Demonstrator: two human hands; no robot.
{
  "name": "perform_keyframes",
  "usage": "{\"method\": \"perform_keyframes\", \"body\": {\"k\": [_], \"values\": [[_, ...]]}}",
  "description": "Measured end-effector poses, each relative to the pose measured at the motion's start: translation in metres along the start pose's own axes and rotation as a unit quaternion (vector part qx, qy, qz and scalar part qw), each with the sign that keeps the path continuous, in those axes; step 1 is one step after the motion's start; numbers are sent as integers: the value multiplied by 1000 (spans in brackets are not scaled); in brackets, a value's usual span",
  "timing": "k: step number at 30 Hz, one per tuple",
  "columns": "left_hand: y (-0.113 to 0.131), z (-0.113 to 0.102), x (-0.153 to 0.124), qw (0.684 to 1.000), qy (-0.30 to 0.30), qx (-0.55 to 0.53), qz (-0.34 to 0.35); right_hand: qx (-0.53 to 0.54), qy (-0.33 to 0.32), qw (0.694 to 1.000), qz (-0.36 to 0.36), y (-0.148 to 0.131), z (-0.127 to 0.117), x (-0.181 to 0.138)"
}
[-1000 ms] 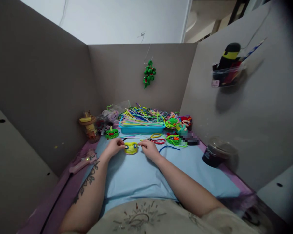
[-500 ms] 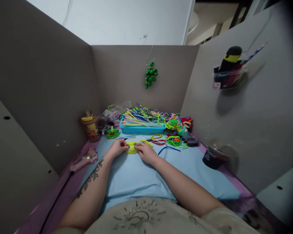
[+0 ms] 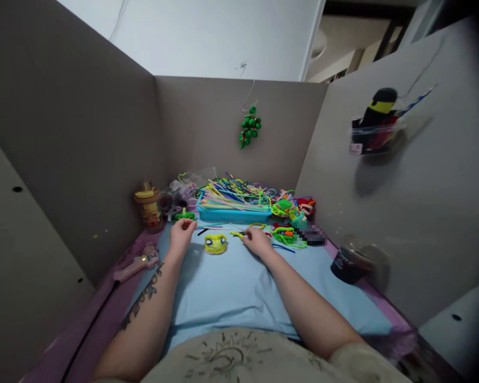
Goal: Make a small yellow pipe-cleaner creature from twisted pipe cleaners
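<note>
A yellow fuzzy pipe-cleaner face with two round blue-and-white eyes [image 3: 215,244] lies on the blue cloth between my hands, touched by neither. My left hand [image 3: 180,238] is raised to its left, near a green pipe-cleaner figure [image 3: 184,215]. Its thumb and fingertips are pinched together, and whatever they may hold is too small to tell. On the other side, my right hand [image 3: 258,240] has its fingers closed at the right end of a twisted yellow pipe-cleaner piece [image 3: 236,234]. The hand partly covers the red-handled pliers behind it.
Behind stands a blue tray [image 3: 233,215] heaped with pipe cleaners. Green and coloured pipe-cleaner pieces [image 3: 284,235] lie at right. A pink glue gun [image 3: 138,264] and a lidded cup [image 3: 148,210] are at left, a dark tub [image 3: 345,263] at right. Grey panels surround the table.
Both hands have let go of the yellow face and moved apart. The left went left and slightly up; the right went right to the twisted yellow piece. The face's eyes now show.
</note>
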State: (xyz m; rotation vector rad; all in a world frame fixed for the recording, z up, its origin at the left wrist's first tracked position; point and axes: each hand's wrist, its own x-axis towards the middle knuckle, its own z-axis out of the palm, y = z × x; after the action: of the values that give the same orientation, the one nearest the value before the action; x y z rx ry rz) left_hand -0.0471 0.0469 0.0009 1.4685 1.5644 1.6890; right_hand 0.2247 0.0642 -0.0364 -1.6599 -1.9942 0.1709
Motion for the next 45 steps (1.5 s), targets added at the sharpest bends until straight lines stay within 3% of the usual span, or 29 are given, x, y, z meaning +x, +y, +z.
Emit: {"method": "perform_keyframes", "body": {"k": [4,7,9,12,14,16,18,20,24,27,32,36,39,42,45], "values": [[4,1,-1,1000,-8,-5,2,8,-8,1000,12,-11,7,3],[13,8,-10,999,10,-35,22,124,66,990,13,-20,4,1],[21,17,-22,997,-5,-63,33,275,98,956,6,-33,1,-5],[33,30,-41,986,-122,-110,-8,498,19,867,-22,-59,0,-20],[39,34,-50,971,-186,-150,-27,563,-49,825,-35,-75,3,-30],[41,35,-54,959,-220,-178,-32,585,-82,806,-45,-84,5,-37],[42,34,-54,952,-230,-201,-34,579,-93,808,-55,-85,6,-41],[44,32,-54,945,-234,-222,-47,544,-76,833,-67,-82,4,-42],[51,30,-57,929,-286,-217,-91,412,80,900,-114,-73,-10,-44],[55,29,-59,922,-325,-196,-82,369,152,901,-168,-72,-21,-47],[58,23,-59,938,-323,-123,-11,351,133,898,-229,-78,-27,-49],[60,18,-54,938,-329,-107,27,344,153,904,-201,-85,-31,-41],[61,10,-45,950,-292,-104,44,337,165,912,-169,-94,-39,-32],[60,2,-37,966,-240,-75,64,342,125,917,-164,-105,-43,-25],[59,-3,-32,968,-232,-56,81,404,65,902,-135,-108,-36,-22]]}}
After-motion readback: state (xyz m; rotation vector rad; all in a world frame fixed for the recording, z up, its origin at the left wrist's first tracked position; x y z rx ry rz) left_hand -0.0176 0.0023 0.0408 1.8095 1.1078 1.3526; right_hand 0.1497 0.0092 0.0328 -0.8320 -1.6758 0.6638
